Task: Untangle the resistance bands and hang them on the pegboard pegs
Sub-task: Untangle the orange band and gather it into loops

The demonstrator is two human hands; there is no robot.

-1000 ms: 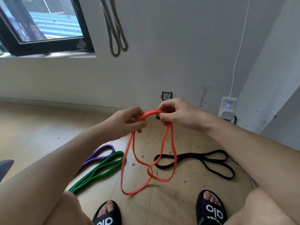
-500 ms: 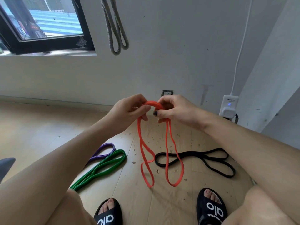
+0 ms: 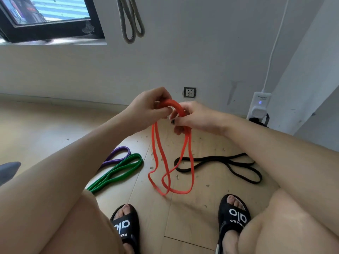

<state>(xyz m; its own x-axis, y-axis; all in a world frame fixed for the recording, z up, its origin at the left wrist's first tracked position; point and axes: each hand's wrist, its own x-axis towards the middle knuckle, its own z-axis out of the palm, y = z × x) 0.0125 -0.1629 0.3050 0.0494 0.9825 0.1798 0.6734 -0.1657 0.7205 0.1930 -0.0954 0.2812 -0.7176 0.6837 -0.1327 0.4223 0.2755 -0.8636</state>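
A person sits low over a pale wooden floor (image 3: pixel 45 129), knees and bare forearms reaching forward. Both hands meet in front of them, close together and nearly touching. The left hand (image 3: pixel 148 107) curls its fingers round the top of an orange resistance band (image 3: pixel 190 162), and the right hand (image 3: pixel 194 118) pinches the same bunched top just beside it, fingers curled with dark-painted nails. From the two hands the orange band hangs down in several long strands that cross one another near the bottom, where the loops end just above or on the floor; which, I cannot tell.

Below and to the left of the hands, a green band (image 3: pixel 117 173) lies folded on the floor, with a purple band (image 3: pixel 117 153) just beyond it, partly hidden by the left forearm. Below and to the right of the hands, a black band (image 3: pixel 220 160) lies in loose overlapping loops. Small bits of debris speckle the floor around them.

Above the hands, a grey band (image 3: pixel 130 21) hangs in two loops down the white wall (image 3: pixel 183 52). A wall socket (image 3: pixel 190 92) sits just above the right hand. Farther right, a white plug-in device (image 3: pixel 259 107) with a small blue light has a white cable running upward. A dark-framed window (image 3: pixel 51 21) is up and to the left. Black slide sandals (image 3: pixel 236 219) are on both feet, nearest the viewer.
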